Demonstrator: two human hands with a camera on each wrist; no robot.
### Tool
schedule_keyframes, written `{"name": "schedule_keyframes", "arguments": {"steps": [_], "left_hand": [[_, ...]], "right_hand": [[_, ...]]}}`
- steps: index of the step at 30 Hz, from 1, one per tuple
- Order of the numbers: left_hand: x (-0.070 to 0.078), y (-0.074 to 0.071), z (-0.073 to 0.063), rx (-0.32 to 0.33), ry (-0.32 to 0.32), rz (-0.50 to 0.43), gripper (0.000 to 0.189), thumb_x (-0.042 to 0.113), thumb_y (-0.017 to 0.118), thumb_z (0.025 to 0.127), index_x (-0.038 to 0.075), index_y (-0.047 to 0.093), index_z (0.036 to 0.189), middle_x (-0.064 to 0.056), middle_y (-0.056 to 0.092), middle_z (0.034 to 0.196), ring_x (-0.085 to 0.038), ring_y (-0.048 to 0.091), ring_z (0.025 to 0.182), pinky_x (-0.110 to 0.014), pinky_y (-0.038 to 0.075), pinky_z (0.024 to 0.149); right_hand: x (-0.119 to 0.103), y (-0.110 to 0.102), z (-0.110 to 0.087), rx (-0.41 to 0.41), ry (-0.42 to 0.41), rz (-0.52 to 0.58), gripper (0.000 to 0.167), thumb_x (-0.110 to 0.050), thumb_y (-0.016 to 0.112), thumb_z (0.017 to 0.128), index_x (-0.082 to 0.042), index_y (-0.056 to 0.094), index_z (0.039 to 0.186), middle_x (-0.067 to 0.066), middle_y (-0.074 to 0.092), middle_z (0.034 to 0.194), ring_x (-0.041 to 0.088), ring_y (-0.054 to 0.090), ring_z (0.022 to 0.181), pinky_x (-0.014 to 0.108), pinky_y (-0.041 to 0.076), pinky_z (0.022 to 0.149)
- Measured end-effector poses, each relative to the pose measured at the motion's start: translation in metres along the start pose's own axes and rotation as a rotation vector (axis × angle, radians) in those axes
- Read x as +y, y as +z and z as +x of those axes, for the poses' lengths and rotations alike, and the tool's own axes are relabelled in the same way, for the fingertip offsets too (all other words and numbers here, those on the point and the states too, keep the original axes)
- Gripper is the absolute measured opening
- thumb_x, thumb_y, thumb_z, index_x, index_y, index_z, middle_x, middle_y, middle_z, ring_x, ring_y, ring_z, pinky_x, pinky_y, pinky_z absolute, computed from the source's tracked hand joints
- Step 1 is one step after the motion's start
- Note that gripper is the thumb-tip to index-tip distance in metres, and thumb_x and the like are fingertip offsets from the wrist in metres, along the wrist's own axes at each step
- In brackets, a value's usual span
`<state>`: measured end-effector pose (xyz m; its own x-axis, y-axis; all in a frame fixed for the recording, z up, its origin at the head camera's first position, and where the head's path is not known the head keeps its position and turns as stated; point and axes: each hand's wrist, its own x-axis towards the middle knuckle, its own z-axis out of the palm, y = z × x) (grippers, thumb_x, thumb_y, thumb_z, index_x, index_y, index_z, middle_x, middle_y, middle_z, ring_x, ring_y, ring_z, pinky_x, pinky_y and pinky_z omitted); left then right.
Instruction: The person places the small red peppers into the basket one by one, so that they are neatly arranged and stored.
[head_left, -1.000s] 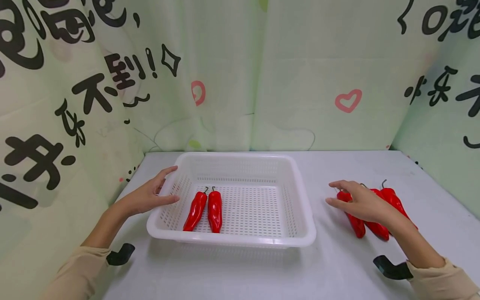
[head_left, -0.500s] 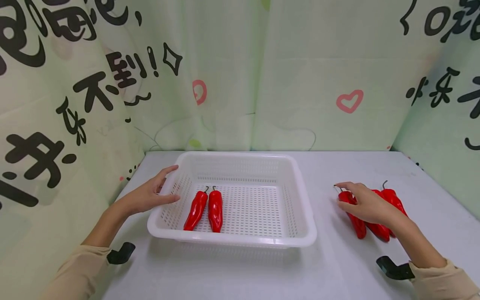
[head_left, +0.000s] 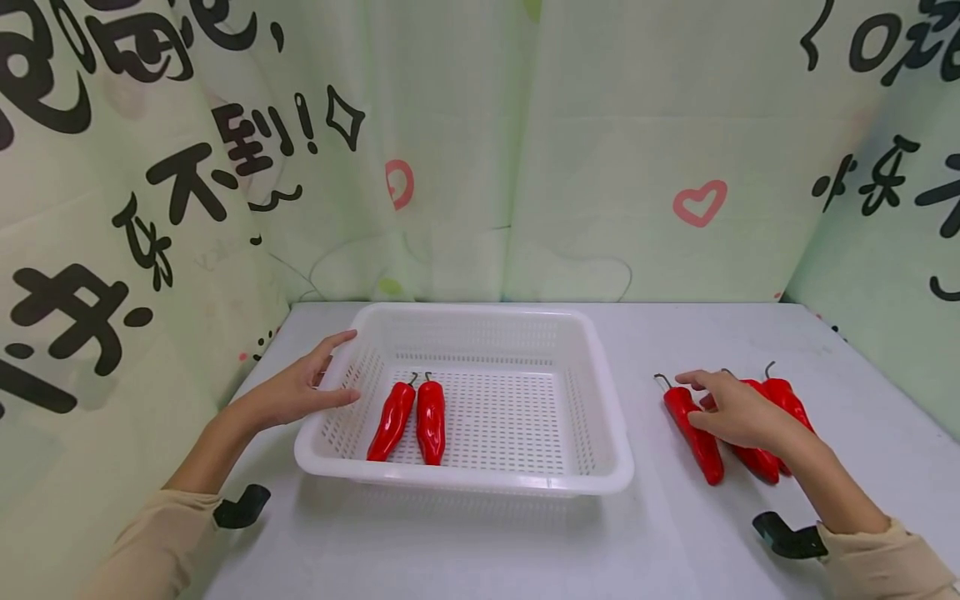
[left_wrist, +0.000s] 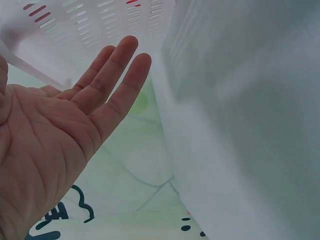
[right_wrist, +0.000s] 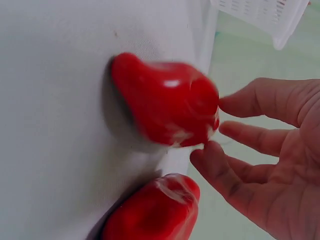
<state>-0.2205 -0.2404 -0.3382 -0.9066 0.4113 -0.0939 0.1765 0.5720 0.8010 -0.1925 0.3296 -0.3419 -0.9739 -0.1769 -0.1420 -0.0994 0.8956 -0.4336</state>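
loosely bent and only part closed, the right hand [head_left: 738, 408] has thumb and fingertips at one side of a pepper [head_left: 697, 442]; the fingers are not wrapped round it, so it looks touched rather than gripped. that pepper lies on the table [head_left: 465, 550], stem [head_left: 661, 378] pointing away from the person, with more peppers [head_left: 790, 403] just beside it, partly hidden by the hand. its skin is glossy and its body rounded, so if the fingers press from one side alone, it could roll off or slip from a light pinch. because the others lie so close, a wide closing of the fingers could catch a second one or scatter the group. a pull on the thin stem might snap it. further out, the left hand [head_left: 296, 387] is spread wide at the left rim of the basket [head_left: 487, 477], in which two peppers [head_left: 431, 427] lie; how firmly it bears there i cannot tell. a hard push would probably slide the basket.
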Motion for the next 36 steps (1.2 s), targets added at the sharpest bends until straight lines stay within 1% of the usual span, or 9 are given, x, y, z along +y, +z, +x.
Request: {"name": "schedule_keyframes", "arguments": {"steps": [3, 7, 11, 15, 19, 23, 26, 32, 36], "left_hand": [[0.000, 0.000, 0.000, -0.004, 0.006, -0.001, 0.098, 0.025, 0.073, 0.093, 0.013, 0.007, 0.164, -0.028, 0.038, 0.153, -0.049, 0.050, 0.130, -0.050, 0.060, 0.087], [0.000, -0.001, 0.000, -0.008, 0.011, -0.007, 0.097, 0.024, 0.073, 0.094, 0.013, 0.008, 0.164, -0.028, 0.038, 0.152, -0.049, 0.051, 0.130, -0.050, 0.060, 0.087], [-0.001, 0.000, 0.000, -0.007, 0.007, -0.012, 0.097, 0.023, 0.073, 0.093, 0.014, 0.007, 0.164, -0.028, 0.038, 0.153, -0.047, 0.053, 0.127, -0.049, 0.061, 0.086], [-0.001, 0.000, 0.002, -0.014, 0.019, -0.021, 0.097, 0.023, 0.073, 0.094, 0.013, 0.007, 0.164, -0.029, 0.041, 0.151, -0.044, 0.057, 0.123, -0.049, 0.061, 0.086], [0.000, 0.000, 0.003, -0.021, 0.028, -0.028, 0.097, 0.023, 0.073, 0.094, 0.011, 0.006, 0.164, -0.030, 0.041, 0.150, -0.043, 0.059, 0.121, -0.050, 0.061, 0.085], [0.000, 0.000, 0.002, -0.018, 0.011, -0.025, 0.097, 0.024, 0.073, 0.094, 0.012, 0.007, 0.164, -0.028, 0.040, 0.151, -0.045, 0.054, 0.126, -0.051, 0.060, 0.088], [0.000, 0.000, 0.002, -0.017, 0.006, -0.026, 0.097, 0.024, 0.073, 0.094, 0.013, 0.007, 0.164, -0.028, 0.040, 0.151, -0.046, 0.053, 0.128, -0.051, 0.060, 0.088], [0.001, 0.001, 0.002, -0.020, 0.015, -0.032, 0.098, 0.024, 0.073, 0.094, 0.013, 0.006, 0.164, -0.028, 0.040, 0.151, -0.045, 0.055, 0.126, -0.051, 0.060, 0.087], [-0.001, 0.000, 0.002, -0.016, 0.015, -0.031, 0.098, 0.023, 0.073, 0.094, 0.013, 0.006, 0.164, -0.029, 0.040, 0.151, -0.044, 0.056, 0.124, -0.050, 0.061, 0.086]], "right_hand": [[0.000, 0.001, 0.001, -0.025, -0.001, 0.005, 0.078, -0.016, 0.082, 0.080, 0.008, 0.044, 0.144, 0.039, 0.053, 0.128, 0.052, 0.057, 0.110, 0.047, 0.063, 0.069], [0.000, 0.003, 0.002, -0.053, -0.011, 0.009, 0.078, -0.020, 0.081, 0.082, 0.005, 0.044, 0.146, 0.037, 0.054, 0.129, 0.050, 0.058, 0.109, 0.046, 0.063, 0.069], [-0.001, 0.004, 0.003, -0.079, 0.005, 0.009, 0.077, -0.025, 0.079, 0.085, 0.002, 0.043, 0.148, 0.036, 0.055, 0.128, 0.045, 0.060, 0.106, 0.044, 0.063, 0.068], [-0.003, 0.006, 0.003, -0.090, 0.025, 0.015, 0.080, -0.029, 0.079, 0.085, 0.000, 0.041, 0.150, 0.035, 0.055, 0.127, 0.040, 0.061, 0.102, 0.041, 0.063, 0.067], [-0.003, 0.008, 0.003, -0.078, 0.034, 0.013, 0.082, -0.029, 0.081, 0.084, -0.001, 0.041, 0.150, 0.034, 0.055, 0.125, 0.038, 0.061, 0.100, 0.040, 0.063, 0.067], [-0.003, 0.009, 0.004, -0.067, 0.033, 0.009, 0.081, -0.029, 0.081, 0.083, -0.001, 0.043, 0.149, 0.033, 0.056, 0.123, 0.037, 0.061, 0.099, 0.040, 0.062, 0.066], [-0.004, 0.009, 0.003, -0.054, 0.029, 0.013, 0.082, -0.028, 0.082, 0.083, -0.001, 0.042, 0.149, 0.034, 0.056, 0.124, 0.038, 0.061, 0.100, 0.040, 0.062, 0.065], [-0.008, 0.003, 0.002, -0.012, 0.011, 0.039, 0.083, -0.029, 0.080, 0.086, -0.002, 0.038, 0.152, 0.036, 0.053, 0.129, 0.044, 0.060, 0.104, 0.041, 0.063, 0.066], [-0.015, -0.004, 0.000, 0.010, -0.007, 0.079, 0.084, -0.031, 0.077, 0.089, -0.003, 0.033, 0.155, 0.036, 0.051, 0.133, 0.044, 0.060, 0.106, 0.043, 0.063, 0.067]]}}
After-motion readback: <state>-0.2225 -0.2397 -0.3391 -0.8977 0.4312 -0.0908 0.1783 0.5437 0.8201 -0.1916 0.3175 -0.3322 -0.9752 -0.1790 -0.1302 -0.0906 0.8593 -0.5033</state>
